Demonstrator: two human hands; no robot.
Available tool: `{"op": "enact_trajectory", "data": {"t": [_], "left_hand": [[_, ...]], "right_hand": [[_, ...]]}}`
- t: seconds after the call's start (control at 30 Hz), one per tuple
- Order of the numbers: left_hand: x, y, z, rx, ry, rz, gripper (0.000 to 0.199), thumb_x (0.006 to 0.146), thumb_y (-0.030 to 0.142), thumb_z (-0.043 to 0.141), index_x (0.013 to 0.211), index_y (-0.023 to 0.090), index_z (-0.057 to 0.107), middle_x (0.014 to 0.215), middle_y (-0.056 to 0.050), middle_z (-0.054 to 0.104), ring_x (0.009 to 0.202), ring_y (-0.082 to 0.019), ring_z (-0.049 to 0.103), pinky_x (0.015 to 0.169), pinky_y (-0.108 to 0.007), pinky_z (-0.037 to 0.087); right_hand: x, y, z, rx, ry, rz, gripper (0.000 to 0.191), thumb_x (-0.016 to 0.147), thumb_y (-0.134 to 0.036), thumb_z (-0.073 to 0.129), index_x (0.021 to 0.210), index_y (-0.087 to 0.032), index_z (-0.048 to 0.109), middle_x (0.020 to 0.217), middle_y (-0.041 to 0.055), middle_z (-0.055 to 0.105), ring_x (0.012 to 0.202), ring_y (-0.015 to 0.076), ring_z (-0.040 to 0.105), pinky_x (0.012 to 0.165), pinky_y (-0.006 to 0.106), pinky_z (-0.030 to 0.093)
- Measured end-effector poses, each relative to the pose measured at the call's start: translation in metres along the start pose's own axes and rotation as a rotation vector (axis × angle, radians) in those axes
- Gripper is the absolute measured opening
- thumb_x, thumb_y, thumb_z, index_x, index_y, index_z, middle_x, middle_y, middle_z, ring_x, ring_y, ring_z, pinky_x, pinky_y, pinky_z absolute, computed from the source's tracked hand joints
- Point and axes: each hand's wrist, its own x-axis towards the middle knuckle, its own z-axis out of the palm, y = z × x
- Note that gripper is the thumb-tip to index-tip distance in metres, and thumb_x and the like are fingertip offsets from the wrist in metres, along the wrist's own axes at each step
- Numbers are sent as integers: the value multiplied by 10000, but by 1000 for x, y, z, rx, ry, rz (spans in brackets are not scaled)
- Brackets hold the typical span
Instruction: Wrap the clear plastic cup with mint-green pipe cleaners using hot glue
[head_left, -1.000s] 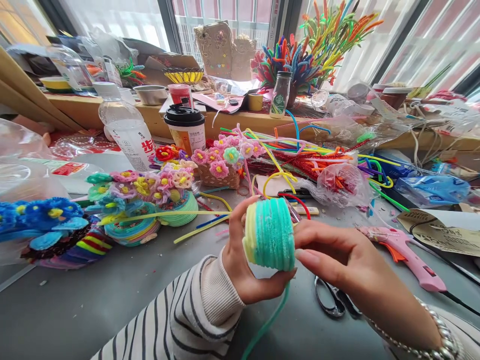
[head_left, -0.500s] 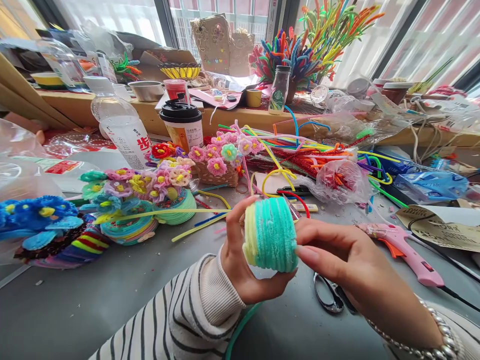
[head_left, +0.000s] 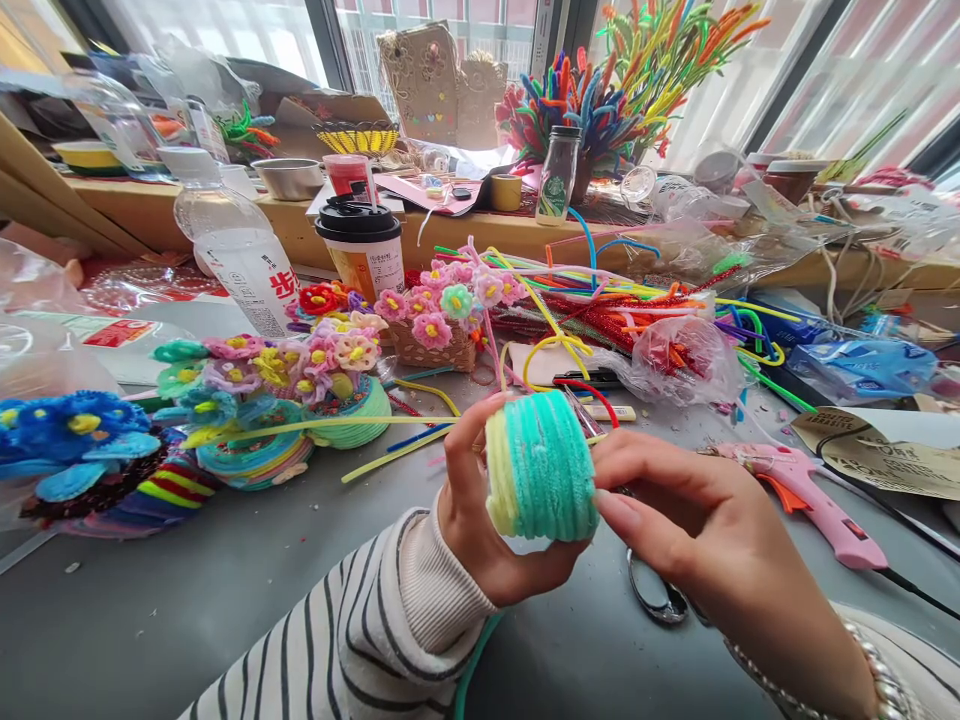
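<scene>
A short cylinder wound with pipe cleaners [head_left: 551, 465], turquoise on most of its side and pale yellow at the left end, lies sideways in my left hand [head_left: 480, 540]. The left fingers and thumb curl around it from behind and below. At its right edge, the thumb and fingers of my right hand [head_left: 675, 510] pinch the turquoise pipe cleaner where it wraps round; the exact grip is partly hidden. A turquoise strand [head_left: 474, 665] hangs below my left wrist. Scissors [head_left: 656, 590] lie under my right hand, partly covered.
A pink glue gun [head_left: 810, 500] lies to the right with its cord. Pots with pipe-cleaner flowers [head_left: 345, 410] stand at left, before a water bottle [head_left: 240, 260] and a lidded coffee cup [head_left: 364, 250]. Loose pipe cleaners [head_left: 600, 320] are heaped behind the hands.
The view has shifted very slightly. The cylinder has tilted a little in my left hand, and my right hand stays at its right edge.
</scene>
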Motion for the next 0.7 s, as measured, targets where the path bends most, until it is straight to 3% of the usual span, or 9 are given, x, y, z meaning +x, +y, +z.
{"op": "enact_trajectory", "data": {"t": [0.43,0.7], "left_hand": [[1,6,3,68,80,72,900,518,186,699,1268,195,201,810,2,588,755,-185,611,686,-323,494],[1,6,3,75,83,92,920,507,187,713,1274,200,205,826,-1,600,770,-186,612,724,-334,487]], "right_hand": [[-2,-3,5,-104,127,-114,73,673,-133,572,630,-186,595,625,15,586,609,136,553,579,259,471],[-3,-1,5,-77,106,-115,73,683,-126,573,645,-186,590,635,12,590,625,137,551,601,269,469]]}}
